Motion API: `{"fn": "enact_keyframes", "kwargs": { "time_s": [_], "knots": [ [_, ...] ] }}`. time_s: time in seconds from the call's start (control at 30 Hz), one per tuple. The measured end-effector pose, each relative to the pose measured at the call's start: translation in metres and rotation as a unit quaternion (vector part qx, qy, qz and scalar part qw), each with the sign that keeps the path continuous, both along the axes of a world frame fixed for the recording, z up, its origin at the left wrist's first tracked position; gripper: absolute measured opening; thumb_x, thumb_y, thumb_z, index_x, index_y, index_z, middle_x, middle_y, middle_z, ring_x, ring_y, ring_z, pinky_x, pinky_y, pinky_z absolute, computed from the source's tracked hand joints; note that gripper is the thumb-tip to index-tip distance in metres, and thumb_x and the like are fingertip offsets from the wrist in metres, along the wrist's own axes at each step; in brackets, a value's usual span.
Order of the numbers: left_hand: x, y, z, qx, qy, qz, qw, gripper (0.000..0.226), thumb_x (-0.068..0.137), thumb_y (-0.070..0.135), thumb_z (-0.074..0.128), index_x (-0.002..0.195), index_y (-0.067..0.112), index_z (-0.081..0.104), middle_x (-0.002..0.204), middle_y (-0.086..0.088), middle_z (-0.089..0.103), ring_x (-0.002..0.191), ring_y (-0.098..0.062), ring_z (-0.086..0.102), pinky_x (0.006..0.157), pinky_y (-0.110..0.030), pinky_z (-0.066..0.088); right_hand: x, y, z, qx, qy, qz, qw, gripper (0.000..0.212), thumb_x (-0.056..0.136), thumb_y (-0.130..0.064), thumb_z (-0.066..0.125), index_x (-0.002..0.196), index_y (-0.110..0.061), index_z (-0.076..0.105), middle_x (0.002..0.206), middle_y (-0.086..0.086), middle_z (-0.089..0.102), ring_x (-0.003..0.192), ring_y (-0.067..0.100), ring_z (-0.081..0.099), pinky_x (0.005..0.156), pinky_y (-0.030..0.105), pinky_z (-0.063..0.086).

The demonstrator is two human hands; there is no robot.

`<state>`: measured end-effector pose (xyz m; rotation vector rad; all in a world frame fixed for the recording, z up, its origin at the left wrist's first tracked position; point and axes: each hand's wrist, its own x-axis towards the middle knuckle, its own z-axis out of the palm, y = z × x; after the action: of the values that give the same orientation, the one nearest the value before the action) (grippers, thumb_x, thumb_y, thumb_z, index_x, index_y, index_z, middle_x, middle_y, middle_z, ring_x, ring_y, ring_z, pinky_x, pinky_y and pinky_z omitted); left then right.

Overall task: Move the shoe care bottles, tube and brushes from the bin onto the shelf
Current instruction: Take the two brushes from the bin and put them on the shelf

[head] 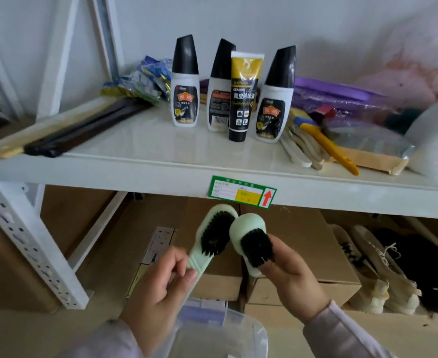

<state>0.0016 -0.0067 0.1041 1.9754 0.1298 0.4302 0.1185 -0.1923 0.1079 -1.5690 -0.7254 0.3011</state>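
Three white shoe care bottles with black caps (185, 83) (220, 86) (276, 96) stand upright on the white shelf (140, 143), with a gold-and-black tube (242, 96) standing in front of the middle bottle. Below the shelf edge, my left hand (158, 288) grips the handle of a long pale green brush (207, 239) with black bristles. My right hand (292, 277) holds a short pale green brush (251, 241), bristles toward me. The two brush heads touch. The clear plastic bin (238, 332) sits under my hands; I cannot see anything inside it.
Dark and wooden sticks (65, 135) lie at the shelf's left, foil packets (140, 81) behind. A yellow-handled brush (326, 143), wooden brushes and purple packets crowd the right. Cardboard boxes (298, 244) and shoes (375, 270) fill the level below. A green label (241, 192) marks the shelf edge.
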Motion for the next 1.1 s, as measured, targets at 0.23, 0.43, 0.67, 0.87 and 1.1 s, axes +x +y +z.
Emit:
{"fn": "enact_keyframes", "kwargs": {
  "time_s": [0.23,0.43,0.67,0.87,1.1],
  "knots": [
    [0.020,0.014,0.058,-0.016,-0.091,0.029,0.995,0.031,0.062,0.055,0.067,0.070,0.034,0.047,0.076,0.007,0.062,0.066,-0.009,0.057,0.063,-0.024,0.047,-0.010,0.015,0.073,0.019,-0.082,-0.012,0.996,0.027,0.073,-0.055,0.064,0.088,-0.033,0.067,0.086,0.007,0.068,0.081,0.008,0.058,0.075,0.026,0.048],
    [0.048,0.031,0.120,-0.026,-0.086,0.090,0.992,0.031,0.072,0.024,0.076,0.090,0.036,0.054,0.086,0.010,0.075,0.067,-0.002,0.065,0.065,-0.016,0.048,0.012,0.039,0.132,-0.043,-0.068,-0.111,0.991,0.009,0.083,-0.021,0.065,0.078,-0.026,0.070,0.062,-0.016,0.071,0.055,-0.004,0.061,0.052,0.011,0.046],
    [0.085,0.063,0.164,-0.007,0.053,0.096,0.994,0.053,0.072,0.029,0.077,0.113,0.038,0.045,0.090,0.002,0.072,0.081,-0.017,0.070,0.076,-0.036,0.057,0.038,0.075,0.171,-0.236,-0.088,-0.173,0.952,0.014,0.075,-0.032,0.073,0.067,-0.024,0.064,0.076,0.005,0.074,0.070,0.024,0.069,0.073,0.043,0.059],
    [0.112,0.074,0.166,0.026,0.141,0.070,0.987,0.064,0.068,0.032,0.080,0.125,0.029,0.049,0.088,0.004,0.063,0.083,-0.022,0.068,0.074,-0.037,0.059,0.061,0.100,0.172,-0.345,-0.051,-0.147,0.926,0.032,0.073,-0.035,0.073,0.076,-0.004,0.071,0.081,0.012,0.076,0.076,0.028,0.071,0.076,0.043,0.059],
    [0.120,0.082,0.168,0.155,0.156,0.055,0.974,0.062,0.070,0.048,0.073,0.124,0.037,0.047,0.079,0.016,0.056,0.078,-0.010,0.061,0.059,-0.018,0.041,0.075,0.114,0.168,-0.402,-0.074,-0.165,0.898,0.042,0.072,-0.043,0.071,0.074,-0.002,0.070,0.076,0.013,0.075,0.073,0.030,0.069,0.070,0.036,0.058]
  ]
}}
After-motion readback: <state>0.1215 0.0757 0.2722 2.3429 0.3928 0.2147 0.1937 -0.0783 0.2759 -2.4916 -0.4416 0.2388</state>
